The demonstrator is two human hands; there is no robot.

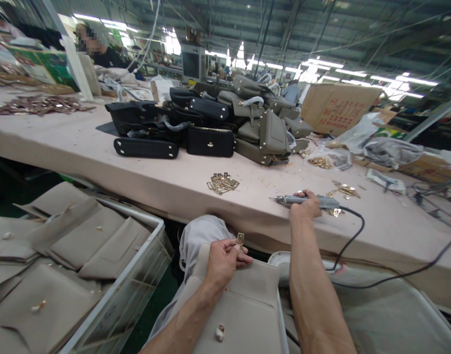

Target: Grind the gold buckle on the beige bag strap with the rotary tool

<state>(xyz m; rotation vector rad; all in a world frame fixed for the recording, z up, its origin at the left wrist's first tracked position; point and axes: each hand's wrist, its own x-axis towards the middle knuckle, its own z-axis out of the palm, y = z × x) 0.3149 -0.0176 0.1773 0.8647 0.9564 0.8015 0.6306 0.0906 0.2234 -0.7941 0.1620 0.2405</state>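
My left hand (225,258) pinches a small gold metal plate (240,239) between thumb and fingers, just above a beige bag panel (247,300) lying across my lap. A small clasp fitting (220,333) sits on that panel, closer to me. My right hand (307,204) is wrapped round a grey electric screwdriver (328,201) at the table's front edge, its bit pointing left and its black cord trailing right. Left of the bit lies a pile of gold rectangular frames (223,183). More gold plates (345,189) lie beyond my right hand.
Black bags (146,147) and olive bags (266,137) are heaped on the table (159,179). A white crate (137,211) of beige panels stands at lower left. At right are a cardboard box (338,108) and a plastic bag of gold parts (321,162). A person (111,56) is at far left.
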